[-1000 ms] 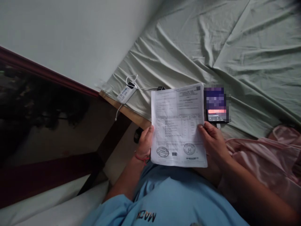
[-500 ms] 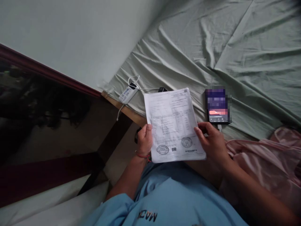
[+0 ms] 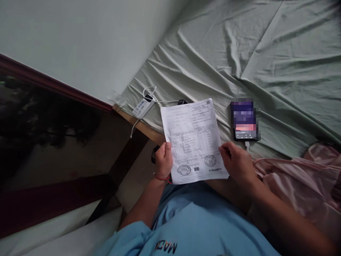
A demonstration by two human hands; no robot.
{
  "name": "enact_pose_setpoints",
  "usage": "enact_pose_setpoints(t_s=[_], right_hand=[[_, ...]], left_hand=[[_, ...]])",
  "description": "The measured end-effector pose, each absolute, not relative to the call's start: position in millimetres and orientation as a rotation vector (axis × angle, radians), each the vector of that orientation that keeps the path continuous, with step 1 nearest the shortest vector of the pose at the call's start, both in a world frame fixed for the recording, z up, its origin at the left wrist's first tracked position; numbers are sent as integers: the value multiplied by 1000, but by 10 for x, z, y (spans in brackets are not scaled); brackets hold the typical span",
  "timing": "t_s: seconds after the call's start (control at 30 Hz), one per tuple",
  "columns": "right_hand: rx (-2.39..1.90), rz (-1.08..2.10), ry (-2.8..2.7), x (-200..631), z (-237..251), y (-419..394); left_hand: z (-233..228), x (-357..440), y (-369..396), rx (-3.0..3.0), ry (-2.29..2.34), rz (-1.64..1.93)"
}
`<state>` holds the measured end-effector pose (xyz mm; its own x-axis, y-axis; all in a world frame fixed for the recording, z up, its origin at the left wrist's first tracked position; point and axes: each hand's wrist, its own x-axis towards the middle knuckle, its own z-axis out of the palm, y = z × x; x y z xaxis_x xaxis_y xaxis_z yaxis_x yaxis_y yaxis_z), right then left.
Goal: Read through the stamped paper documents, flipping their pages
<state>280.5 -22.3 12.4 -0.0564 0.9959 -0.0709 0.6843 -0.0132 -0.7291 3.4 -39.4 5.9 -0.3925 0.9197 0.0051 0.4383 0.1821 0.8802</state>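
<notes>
A printed sheet of paper with two round stamps near its lower edge is held up in front of my body. My left hand grips its left edge, thumb on the front and fingers hidden behind. On the other side, my right hand is closed at the right edge, thumb and curled fingers pinching the paper. A red string bracelet circles my left wrist. Just beyond my right hand lies a phone with its screen lit and a white charging cable plugged in.
A pale green sheet with wrinkles covers the bed. At its wooden edge lies a white power strip with a plug and cable. Pink cloth is bunched at the right. A white wall rises at the left.
My right hand has curled its fingers in more tightly at the paper's right edge, and the lower right corner has shifted slightly left. The left hand keeps its hold.
</notes>
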Motion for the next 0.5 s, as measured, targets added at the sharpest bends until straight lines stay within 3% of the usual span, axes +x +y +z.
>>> enact_pose_setpoints(t_s=[0.17,0.3,0.37,0.5], right_hand=[[-1780,690,-1877,2784,151,-241],[-1557,651,-1774,2785,194,-225],[-1364,891,-1626,2805,236,-222],[-775,1717,-1190,2876,365,-235]], left_hand=[[40,39,-392,1267,1957,1139],[47,80,-388,1274,1980,1113],[59,120,-392,1300,1973,1111],[93,239,-402,1307,1922,1093]])
